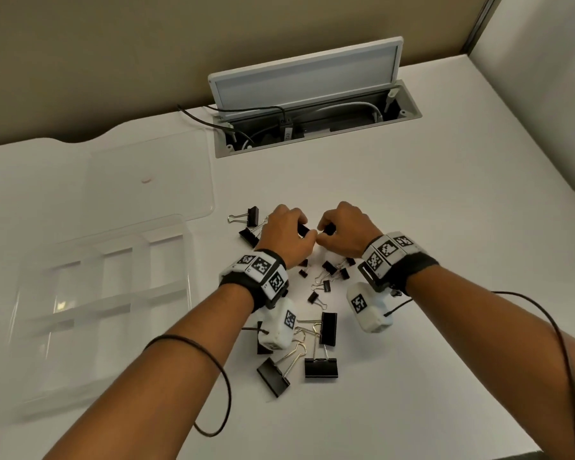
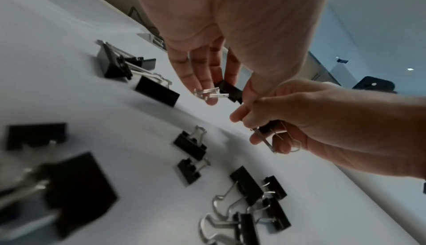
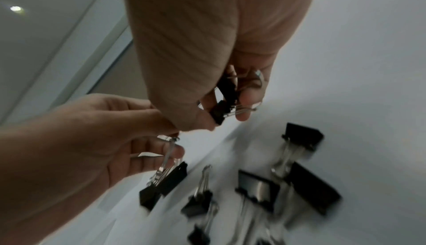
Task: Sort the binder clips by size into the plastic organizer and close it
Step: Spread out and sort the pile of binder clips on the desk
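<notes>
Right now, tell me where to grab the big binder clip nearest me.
Probably pinch the big binder clip by its black body, from above on your near side: the body lies flat and free, while its wire handles point away toward other clips.

We are looking at an office. A white desk (image 1: 395,210) is filling most of the head view, and at upper centre a built-in cable box (image 1: 316,122) is standing with its lid (image 1: 307,73) flipped up, cables (image 1: 246,111) running into it. A beige partition panel (image 1: 113,54) is backing the desk across the top, and black binder clips (image 1: 321,340) are lying at lower centre.
</notes>
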The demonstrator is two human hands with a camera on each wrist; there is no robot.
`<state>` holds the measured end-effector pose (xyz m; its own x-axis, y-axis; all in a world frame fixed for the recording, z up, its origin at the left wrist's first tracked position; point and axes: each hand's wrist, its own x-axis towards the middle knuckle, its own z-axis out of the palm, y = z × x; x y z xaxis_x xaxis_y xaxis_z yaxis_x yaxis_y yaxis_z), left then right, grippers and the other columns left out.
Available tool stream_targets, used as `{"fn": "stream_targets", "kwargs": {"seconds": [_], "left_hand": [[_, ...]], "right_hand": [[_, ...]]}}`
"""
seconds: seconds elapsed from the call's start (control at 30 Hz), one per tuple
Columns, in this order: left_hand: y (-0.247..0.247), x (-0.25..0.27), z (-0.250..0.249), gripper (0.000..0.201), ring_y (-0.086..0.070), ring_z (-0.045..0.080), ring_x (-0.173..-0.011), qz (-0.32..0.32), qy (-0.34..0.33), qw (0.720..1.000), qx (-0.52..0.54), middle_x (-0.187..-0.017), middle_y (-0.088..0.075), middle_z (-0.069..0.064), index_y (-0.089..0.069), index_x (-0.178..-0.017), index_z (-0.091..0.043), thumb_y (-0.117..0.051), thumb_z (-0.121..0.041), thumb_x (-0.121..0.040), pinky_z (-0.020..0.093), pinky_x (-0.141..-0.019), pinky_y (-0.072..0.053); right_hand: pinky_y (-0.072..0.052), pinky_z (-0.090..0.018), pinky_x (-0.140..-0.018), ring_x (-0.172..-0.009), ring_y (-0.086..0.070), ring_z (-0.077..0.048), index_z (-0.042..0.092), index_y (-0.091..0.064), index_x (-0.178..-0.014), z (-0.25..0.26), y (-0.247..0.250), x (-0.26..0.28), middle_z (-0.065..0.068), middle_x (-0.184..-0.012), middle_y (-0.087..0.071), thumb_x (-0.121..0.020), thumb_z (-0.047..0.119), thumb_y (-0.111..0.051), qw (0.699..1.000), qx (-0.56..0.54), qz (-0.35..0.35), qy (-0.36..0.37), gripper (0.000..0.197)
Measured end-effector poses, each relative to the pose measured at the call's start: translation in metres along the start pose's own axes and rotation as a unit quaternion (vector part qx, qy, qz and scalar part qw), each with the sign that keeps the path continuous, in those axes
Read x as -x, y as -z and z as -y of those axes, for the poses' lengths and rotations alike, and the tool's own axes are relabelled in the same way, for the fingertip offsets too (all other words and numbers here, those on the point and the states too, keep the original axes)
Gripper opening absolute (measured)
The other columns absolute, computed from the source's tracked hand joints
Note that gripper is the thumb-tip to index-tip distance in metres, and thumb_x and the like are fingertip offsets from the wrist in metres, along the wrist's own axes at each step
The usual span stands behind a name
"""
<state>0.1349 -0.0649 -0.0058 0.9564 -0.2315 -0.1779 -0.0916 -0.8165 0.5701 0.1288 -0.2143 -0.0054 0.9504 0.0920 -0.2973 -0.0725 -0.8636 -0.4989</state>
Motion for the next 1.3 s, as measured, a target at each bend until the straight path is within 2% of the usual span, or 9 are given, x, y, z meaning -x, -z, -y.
{"fn": "stream_targets", "kwargs": {"seconds": [0.13, 0.27, 0.37, 0.5, 0.6, 0.77, 0.97, 1.1, 1.3], "left_hand": [[-0.014, -0.020, -0.007, 0.038, -0.059, 0.028, -0.102, 0.032, 0.012, 0.999, -0.005, -0.120, -0.051, 0.012, -0.061, -0.119, -0.010, -0.065, -0.024, -0.084, 0.040, -0.090, -0.050], [-0.022, -0.030, -0.014, 0.040, -0.055, 0.031, -0.112, 0.065, 0.016, 0.998, 0.014, -0.122, -0.052, 0.016, -0.059, -0.124, -0.010, -0.060, -0.010, -0.084, 0.030, -0.089, -0.044], [-0.015, -0.031, -0.017, 0.056, -0.048, 0.026, -0.127, 0.095, 0.015, 0.994, 0.051, -0.138, -0.047, 0.013, -0.046, -0.138, -0.009, -0.054, 0.000, -0.083, 0.029, -0.102, -0.039], [-0.001, -0.024, -0.012, 0.062, -0.040, 0.022, -0.136, 0.104, -0.001, 0.992, 0.072, -0.144, -0.043, 0.009, -0.044, -0.140, -0.011, -0.050, 0.006, -0.081, 0.030, -0.108, -0.034], [0.008, -0.016, 0.003, 0.054, -0.041, 0.022, -0.134, 0.090, 0.000, 0.993, 0.070, -0.143, -0.044, 0.008, -0.048, -0.136, -0.012, -0.053, 0.002, -0.084, 0.034, -0.111, -0.034], [0.022, 0.007, 0.036, 0.042, -0.053, 0.020, -0.118, 0.068, 0.008, 0.997, 0.048, -0.127, -0.053, 0.008, -0.059, -0.122, -0.013, -0.058, -0.001, -0.082, 0.031, -0.101, -0.043], [0.026, 0.038, 0.060, 0.044, -0.054, 0.021, -0.115, 0.052, 0.006, 0.998, 0.035, -0.121, -0.054, 0.008, -0.060, -0.119, -0.012, -0.057, 0.005, -0.078, 0.026, -0.098, -0.042], [0.025, 0.046, 0.060, 0.053, -0.049, 0.020, -0.121, 0.017, -0.015, 0.999, 0.036, -0.125, -0.050, 0.006, -0.058, -0.122, -0.015, -0.052, 0.009, -0.076, 0.033, -0.106, -0.041], [0.029, 0.053, 0.067, 0.046, -0.054, 0.020, -0.103, 0.006, -0.011, 1.000, 0.008, -0.110, -0.053, 0.006, -0.061, -0.114, -0.012, -0.054, 0.009, -0.074, 0.026, -0.092, -0.044]], "right_hand": [[-0.048, -0.031, -0.086, -0.103, -0.059, -0.028, 0.012, -0.063, -0.115, -0.003, 0.006, -0.015, -0.014, -0.115, -0.056, -0.080, 0.021, -0.070, 1.000, -0.013, 0.015, -0.006, 0.037], [-0.043, -0.029, -0.091, -0.113, -0.054, -0.029, 0.014, -0.053, -0.130, -0.012, 0.012, -0.019, -0.014, -0.122, -0.056, -0.077, 0.003, -0.065, 0.999, -0.041, 0.020, -0.010, 0.055], [-0.040, -0.026, -0.090, -0.117, -0.052, -0.028, 0.015, -0.048, -0.135, -0.019, 0.017, -0.018, -0.013, -0.126, -0.055, -0.076, -0.001, -0.063, 0.999, -0.044, 0.025, -0.002, 0.063], [-0.037, -0.027, -0.098, -0.125, -0.048, -0.026, 0.019, -0.044, -0.139, -0.026, 0.021, -0.013, -0.010, -0.134, -0.051, -0.077, -0.001, -0.063, 0.999, -0.039, 0.026, 0.012, 0.067], [-0.035, -0.027, -0.101, -0.128, -0.045, -0.025, 0.019, -0.046, -0.137, -0.028, 0.024, -0.006, -0.009, -0.136, -0.051, -0.080, -0.003, -0.059, 0.999, -0.040, 0.007, 0.028, 0.062], [-0.049, -0.034, -0.090, -0.106, -0.059, -0.025, 0.013, -0.063, -0.118, -0.025, 0.016, 0.014, -0.008, -0.114, -0.064, -0.083, 0.000, -0.057, 0.995, -0.008, -0.058, 0.077, 0.038], [-0.047, -0.029, -0.085, -0.102, -0.053, -0.018, 0.023, -0.060, -0.121, -0.011, -0.014, 0.038, 0.000, -0.110, -0.056, -0.083, 0.009, -0.061, 0.975, 0.107, 0.136, 0.136, 0.041], [-0.050, -0.032, -0.078, -0.093, -0.057, -0.023, 0.018, -0.068, -0.103, -0.008, -0.023, 0.039, -0.004, -0.105, -0.053, -0.083, 0.007, -0.060, 0.975, 0.125, 0.113, 0.147, 0.024], [-0.039, -0.024, -0.074, -0.089, -0.053, -0.017, 0.015, -0.067, -0.102, -0.011, -0.017, 0.039, -0.001, -0.097, -0.050, -0.086, 0.017, -0.063, 0.986, 0.067, 0.106, 0.112, 0.016]]}}
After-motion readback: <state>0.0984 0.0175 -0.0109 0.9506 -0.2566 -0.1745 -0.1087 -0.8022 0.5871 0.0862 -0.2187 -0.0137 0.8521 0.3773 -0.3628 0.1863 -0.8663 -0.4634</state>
